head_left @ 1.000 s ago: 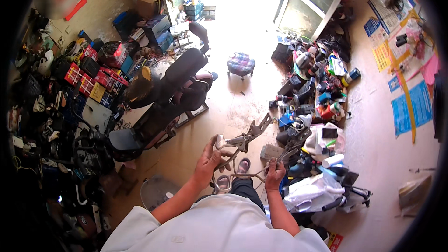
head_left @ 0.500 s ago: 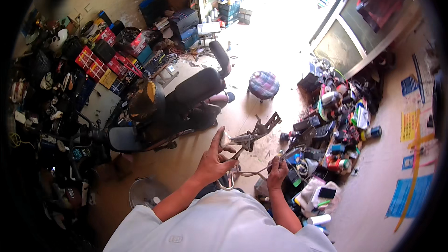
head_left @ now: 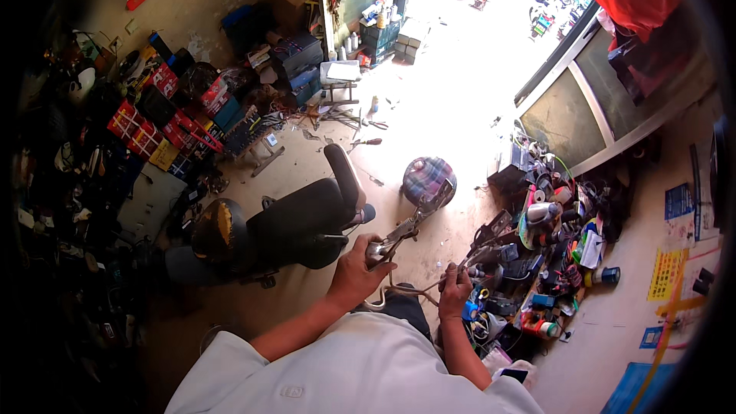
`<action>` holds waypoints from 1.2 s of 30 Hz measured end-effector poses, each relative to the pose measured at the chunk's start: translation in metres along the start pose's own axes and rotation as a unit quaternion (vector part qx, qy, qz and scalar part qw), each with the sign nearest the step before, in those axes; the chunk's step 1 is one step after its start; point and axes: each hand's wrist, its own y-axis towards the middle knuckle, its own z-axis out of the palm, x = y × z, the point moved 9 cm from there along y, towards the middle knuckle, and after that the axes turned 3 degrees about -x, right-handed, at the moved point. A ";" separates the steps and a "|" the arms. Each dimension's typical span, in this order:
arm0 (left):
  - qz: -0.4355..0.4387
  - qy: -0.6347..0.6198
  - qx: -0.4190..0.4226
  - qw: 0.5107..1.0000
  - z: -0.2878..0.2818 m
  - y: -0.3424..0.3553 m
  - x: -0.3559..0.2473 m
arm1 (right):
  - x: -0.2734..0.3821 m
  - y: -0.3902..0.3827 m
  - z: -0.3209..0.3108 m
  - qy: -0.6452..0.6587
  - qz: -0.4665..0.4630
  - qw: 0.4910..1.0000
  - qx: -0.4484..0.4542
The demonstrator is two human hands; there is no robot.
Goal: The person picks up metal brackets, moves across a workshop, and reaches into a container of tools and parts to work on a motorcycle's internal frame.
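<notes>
Both my hands hold a bent metal tube bracket [head_left: 415, 290] in front of my body. My left hand [head_left: 356, 274] is closed round its left arm, where a spring-like part and a flat plate with holes stick out away from me. My right hand [head_left: 455, 291] grips the right arm of the bracket, with a second dark plate beyond the fingers. The far end of the left arm overlaps a round plaid stool [head_left: 426, 178] in the view. My palms hide parts of the bracket.
A scooter with a black seat [head_left: 295, 218] and upright backrest [head_left: 346, 175] stands to the left. Red boxes [head_left: 138, 130] and clutter line the left wall. Parts and tools crowd the right side by a silver-framed door [head_left: 590, 100]. A screwdriver [head_left: 368, 142] lies on the floor ahead.
The view has shifted, bringing more of the doorway in. My left index finger, stretched out before, is now bent onto the bracket. The bracket's far end now overlaps the stool.
</notes>
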 end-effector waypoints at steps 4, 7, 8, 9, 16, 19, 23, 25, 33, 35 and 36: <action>-0.040 -0.053 0.046 0.997 0.017 0.056 -0.011 | 0.007 0.053 0.016 0.002 0.033 0.999 -0.005; -0.075 -0.080 0.056 0.992 0.034 0.090 -0.005 | 0.009 0.103 0.028 0.026 0.076 0.996 0.033; -0.084 -0.098 0.048 0.990 0.043 0.100 0.001 | 0.007 0.121 0.028 0.020 0.089 0.995 0.051; -0.091 -0.115 0.035 0.989 0.054 0.111 0.012 | 0.008 0.139 0.029 0.026 0.101 0.992 0.078; -0.189 -0.254 -0.080 0.945 0.078 0.155 0.039 | 0.064 0.255 0.067 -0.038 0.168 0.937 0.303; -0.215 -0.346 -0.137 0.903 0.075 0.160 0.022 | 0.076 0.294 0.091 -0.046 0.195 0.916 0.347; -0.196 -0.361 -0.196 0.890 0.068 0.168 0.046 | 0.103 0.327 0.150 -0.060 0.177 0.885 0.426; -0.146 -0.394 -0.205 0.884 0.058 0.174 0.046 | 0.117 0.335 0.180 -0.068 0.130 0.871 0.468; -0.089 -0.469 -0.241 0.845 -0.011 0.233 0.011 | 0.175 0.368 0.278 -0.123 -0.002 0.870 0.477; -0.068 -0.456 -0.298 0.836 -0.038 0.229 -0.020 | 0.196 0.362 0.311 -0.124 -0.050 0.859 0.495; -0.072 -0.438 -0.298 0.845 -0.044 0.228 -0.014 | 0.215 0.352 0.327 -0.129 -0.073 0.853 0.500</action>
